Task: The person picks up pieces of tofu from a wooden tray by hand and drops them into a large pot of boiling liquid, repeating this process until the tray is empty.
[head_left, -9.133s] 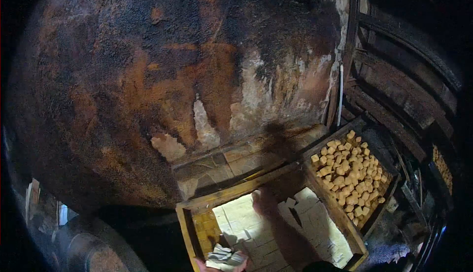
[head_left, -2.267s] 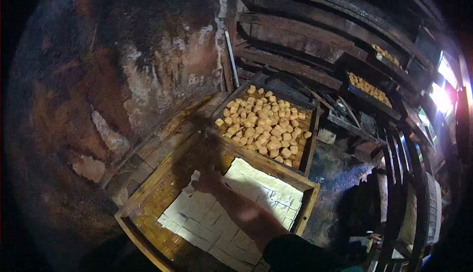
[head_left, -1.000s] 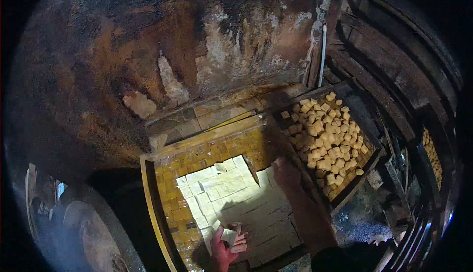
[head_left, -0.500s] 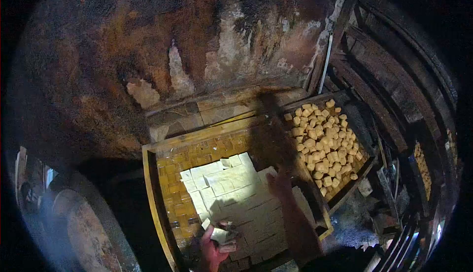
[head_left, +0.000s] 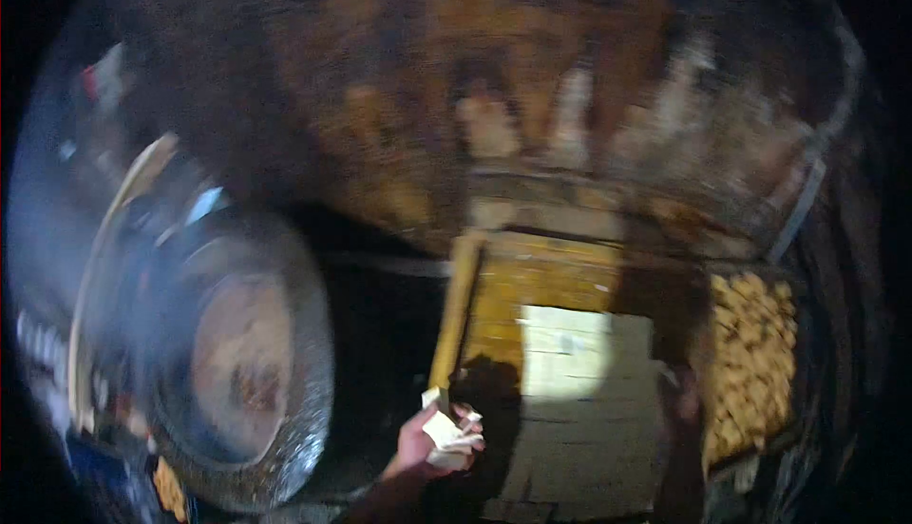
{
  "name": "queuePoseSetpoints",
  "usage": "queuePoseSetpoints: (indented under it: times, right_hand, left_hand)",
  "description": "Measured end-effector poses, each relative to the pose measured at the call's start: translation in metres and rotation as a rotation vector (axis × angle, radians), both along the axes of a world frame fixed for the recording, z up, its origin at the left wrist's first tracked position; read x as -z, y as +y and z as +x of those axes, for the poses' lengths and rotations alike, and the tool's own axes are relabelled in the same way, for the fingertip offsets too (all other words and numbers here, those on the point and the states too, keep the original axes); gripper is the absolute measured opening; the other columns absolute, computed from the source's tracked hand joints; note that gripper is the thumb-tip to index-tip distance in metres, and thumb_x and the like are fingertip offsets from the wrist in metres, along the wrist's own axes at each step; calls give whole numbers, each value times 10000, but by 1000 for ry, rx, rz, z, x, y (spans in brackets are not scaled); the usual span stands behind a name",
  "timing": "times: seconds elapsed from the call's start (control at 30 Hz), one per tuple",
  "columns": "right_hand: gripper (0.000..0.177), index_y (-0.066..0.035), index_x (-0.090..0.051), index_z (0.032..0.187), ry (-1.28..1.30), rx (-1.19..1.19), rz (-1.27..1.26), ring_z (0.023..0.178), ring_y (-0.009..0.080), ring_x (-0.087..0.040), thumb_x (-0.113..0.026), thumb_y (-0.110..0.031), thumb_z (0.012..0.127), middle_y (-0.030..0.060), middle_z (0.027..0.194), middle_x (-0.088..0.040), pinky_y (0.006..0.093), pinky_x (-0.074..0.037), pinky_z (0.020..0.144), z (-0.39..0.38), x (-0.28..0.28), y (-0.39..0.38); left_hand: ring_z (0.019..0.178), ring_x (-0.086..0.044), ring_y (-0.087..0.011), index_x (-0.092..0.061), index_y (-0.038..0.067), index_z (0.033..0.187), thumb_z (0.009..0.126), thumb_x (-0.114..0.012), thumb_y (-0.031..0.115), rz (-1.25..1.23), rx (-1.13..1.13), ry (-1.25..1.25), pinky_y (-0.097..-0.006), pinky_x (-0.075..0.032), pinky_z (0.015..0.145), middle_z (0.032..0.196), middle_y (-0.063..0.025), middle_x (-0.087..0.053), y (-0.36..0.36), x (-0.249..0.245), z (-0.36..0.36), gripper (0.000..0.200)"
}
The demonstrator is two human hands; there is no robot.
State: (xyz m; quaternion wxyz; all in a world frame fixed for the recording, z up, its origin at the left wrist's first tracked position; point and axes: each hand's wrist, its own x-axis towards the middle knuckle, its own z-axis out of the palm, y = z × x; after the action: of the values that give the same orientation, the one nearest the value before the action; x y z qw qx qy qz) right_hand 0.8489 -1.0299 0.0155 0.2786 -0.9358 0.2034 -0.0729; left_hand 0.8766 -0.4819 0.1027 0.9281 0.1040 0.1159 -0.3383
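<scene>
My left hand [head_left: 427, 438] is closed around several white blocks [head_left: 442, 429], near the left edge of the wooden-framed tray [head_left: 454, 320]. On the tray's woven yellow base lies a slab of pale cut blocks [head_left: 565, 362], its top part brightly lit. My right hand [head_left: 679, 393] is in shadow at the slab's right edge; its fingers are too dark and blurred to tell their shape.
At the left stands a large round pan [head_left: 318, 372] with brownish contents and haze around it. A second tray with many golden-brown pieces [head_left: 752, 362] is at the right. A stained wall [head_left: 408, 77] rises behind.
The view has swung left, bringing the round pan into fuller view. My left hand, with the white blocks, has moved off the slab to the tray's left edge.
</scene>
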Motion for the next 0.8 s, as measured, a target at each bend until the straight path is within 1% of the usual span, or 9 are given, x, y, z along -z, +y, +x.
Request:
queuePoseSetpoints:
  times: [0.17, 0.33, 0.4, 0.5, 0.57, 0.67, 0.7, 0.73, 0.8]
  right_hand:
    - [514, -87, -501, 1451, -164, -318, 345, 1228, 321, -578, -617, -363, 1033, 142, 1332, -585, 466, -480, 989, -5, -20, 40]
    - [438, -54, -530, 1409, -399, -537, -1066, 1128, 382, -611, -586, -286, 1043, 197, 1275, -612, 493, -479, 965, -7, 32, 8]
    - [487, -55, -534, 1426, -94, 10, 121, 1147, 451, -610, -599, -334, 1033, 237, 1296, -616, 507, -486, 963, -8, 35, 35]
    - [531, -46, -538, 1423, 108, -101, -237, 1167, 458, -609, -580, -418, 1047, 238, 1295, -623, 516, -492, 955, -2, -81, 132]
    - [617, -30, -529, 1433, -96, -76, -468, 1208, 413, -609, -563, -513, 1050, 234, 1321, -616, 509, -489, 977, -2, 7, 39]
    - [489, 25, -580, 1366, -268, -53, 455, 1116, 250, -638, -619, -352, 1057, 158, 1190, -682, 392, -511, 974, -11, 19, -52]
    - [436, -1, -613, 1286, -262, 631, 317, 979, 230, -683, -614, -364, 1046, 132, 1085, -699, 357, -562, 854, 5, -39, 24]
    - [382, -32, -647, 1207, -311, 338, 1148, 802, 214, -697, -624, -364, 1019, 106, 1000, -707, 337, -592, 700, -16, -45, -4]
    - [406, -28, -604, 1239, -286, 126, 1195, 702, 214, -694, -670, -318, 962, 81, 930, -725, 354, -597, 612, -24, -50, 0]
  left_hand:
    - [868, -724, -331, -656, 26, 1143, 994, -614, 411, 738, -451, 80, -461, -611, 734, 1044, -171, -719, 217, 14, 31, 415]
    - [783, -712, -188, -697, -5, 1094, 972, -736, 371, 1900, -173, -128, -352, -587, 690, 961, -78, -748, 445, 111, 19, 397]
    - [865, -712, -195, -678, -18, 1176, 932, -787, 374, 1924, -55, -115, -353, -585, 759, 1016, -98, -745, 469, 134, 7, 475]
    - [1128, -653, -258, -521, -36, 1417, 861, -861, 406, 2021, -8, -171, -371, -524, 968, 1253, -167, -678, 475, 174, -17, 787]
    - [1337, -579, -330, -381, -43, 1576, 863, -852, 410, 2145, -113, -184, -382, -458, 1120, 1467, -242, -585, 438, 179, -11, 967]
    - [1442, -496, -360, -367, -43, 1581, 949, -757, 303, 2058, -253, -329, -417, -421, 1168, 1547, -275, -507, 312, 97, 10, 819]
    - [1461, -473, -360, -358, -25, 1592, 962, -743, 277, 1918, -305, -400, -442, -403, 1185, 1561, -256, -498, 257, 63, 15, 798]
    - [1480, -451, -360, -349, -8, 1603, 975, -729, 251, 1773, -341, -457, -468, -385, 1202, 1574, -237, -489, 202, 35, 18, 779]
    - [1460, -473, -341, -334, 23, 1620, 1010, -682, 201, 1362, -313, -610, -484, -375, 1210, 1568, -217, -493, 89, -6, 15, 725]
